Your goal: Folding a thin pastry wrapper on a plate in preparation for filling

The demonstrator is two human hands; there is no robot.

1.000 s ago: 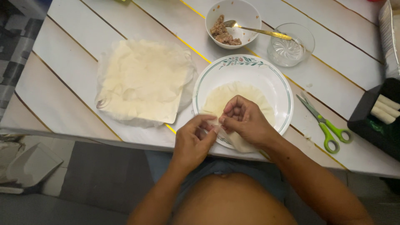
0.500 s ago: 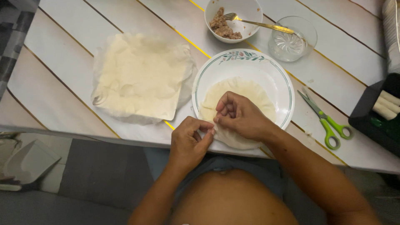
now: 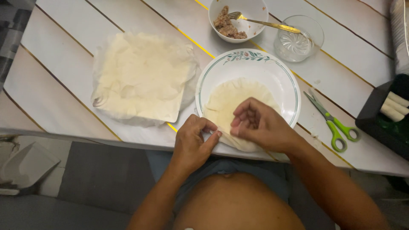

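Wrapper: pale round sheet on the floral-rimmed plate, near edge hanging over the plate rim toward the person; no clear long axis.
Left hand: thumb and forefinger pinched on the wrapper's near edge.
Right hand: fingers curled, tips on the same edge.
Wrapper stack: square, cream, left of plate.
Black tray: right edge, holds pale rolls.
Scissors: green-handled, blades pointing away.

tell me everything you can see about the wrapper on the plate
The wrapper is a thin, pale cream, roughly round sheet, slightly wrinkled, looking like soft dough. It lies flat on the white plate, its near edge hanging over the rim toward the person. The left hand pinches that near edge; the right hand rests on top of it.
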